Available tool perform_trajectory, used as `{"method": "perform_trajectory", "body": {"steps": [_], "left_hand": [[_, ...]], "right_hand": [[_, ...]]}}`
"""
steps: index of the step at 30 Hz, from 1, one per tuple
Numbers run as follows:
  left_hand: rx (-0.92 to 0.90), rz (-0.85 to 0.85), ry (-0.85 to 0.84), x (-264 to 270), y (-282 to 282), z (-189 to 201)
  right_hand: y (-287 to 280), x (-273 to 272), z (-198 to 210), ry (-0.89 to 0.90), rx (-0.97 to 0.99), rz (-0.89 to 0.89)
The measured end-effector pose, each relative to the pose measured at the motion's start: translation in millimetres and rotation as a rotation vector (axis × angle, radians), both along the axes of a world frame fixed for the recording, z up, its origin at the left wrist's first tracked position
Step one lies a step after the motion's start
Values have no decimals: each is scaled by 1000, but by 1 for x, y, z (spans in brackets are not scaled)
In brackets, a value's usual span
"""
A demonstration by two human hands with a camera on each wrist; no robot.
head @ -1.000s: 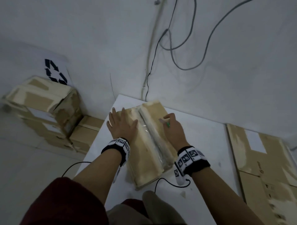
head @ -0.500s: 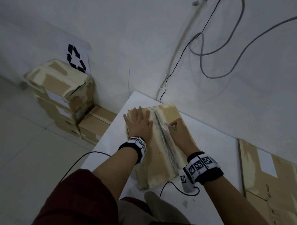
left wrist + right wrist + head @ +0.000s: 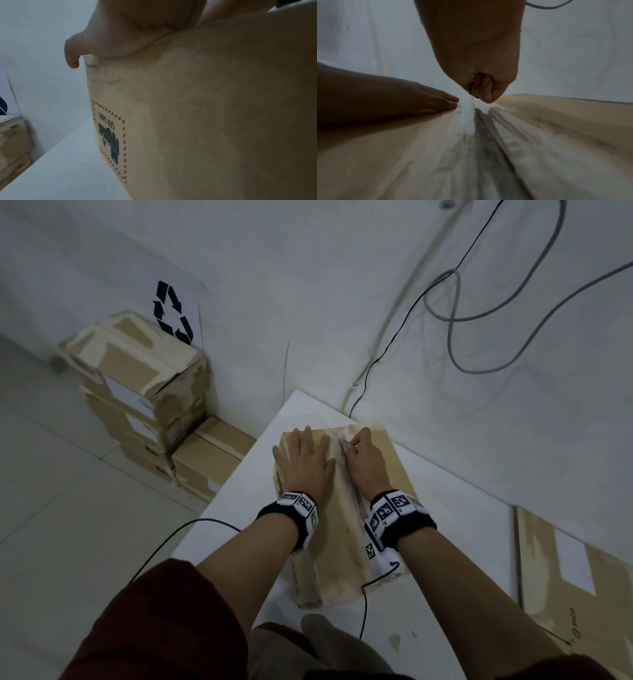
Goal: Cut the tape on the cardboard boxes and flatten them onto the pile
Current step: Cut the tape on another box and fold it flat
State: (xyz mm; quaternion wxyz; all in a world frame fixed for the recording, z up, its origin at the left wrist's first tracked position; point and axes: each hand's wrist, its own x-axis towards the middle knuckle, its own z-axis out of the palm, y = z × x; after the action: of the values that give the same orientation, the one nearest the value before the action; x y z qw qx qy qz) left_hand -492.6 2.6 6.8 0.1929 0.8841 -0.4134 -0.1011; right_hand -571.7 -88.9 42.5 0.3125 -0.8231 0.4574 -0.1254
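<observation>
Item: cardboard box (image 3: 346, 529), lying on the white table (image 3: 455, 529), taped seam (image 3: 347, 474) running near to far. I am pressing my left hand (image 3: 305, 465) flat on the left flap, fingers straight. My right hand (image 3: 366, 465) is curling round a green-tipped cutter (image 3: 356, 451) at the seam's far end. Far left: stacked boxes (image 3: 137, 385) standing against the wall.

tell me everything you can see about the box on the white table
The box is brown cardboard, shut, lying flat on the white table near the wall. Clear tape runs along its top seam. One side carries a red-dashed label reading UN 3481. The left hand presses flat on the top; the right hand, gripping a small green-tipped cutter, works at the seam's far end.
</observation>
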Motion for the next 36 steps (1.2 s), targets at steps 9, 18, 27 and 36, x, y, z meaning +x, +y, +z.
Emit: {"method": "perform_trajectory", "body": {"steps": [9,18,27,36], "left_hand": [[-18,6,36,1,-2,-1],[1,-2,19,1,-1,-2],[-51,-108,-71,-8,9,8],[-6,-350,-62,-61,46,-1]], "right_hand": [[5,6,-6,219,-155,142],[23,-30,-4,332,-165,212],[60,-88,-4,344,-202,197],[64,-90,-4,326,-181,155]]}}
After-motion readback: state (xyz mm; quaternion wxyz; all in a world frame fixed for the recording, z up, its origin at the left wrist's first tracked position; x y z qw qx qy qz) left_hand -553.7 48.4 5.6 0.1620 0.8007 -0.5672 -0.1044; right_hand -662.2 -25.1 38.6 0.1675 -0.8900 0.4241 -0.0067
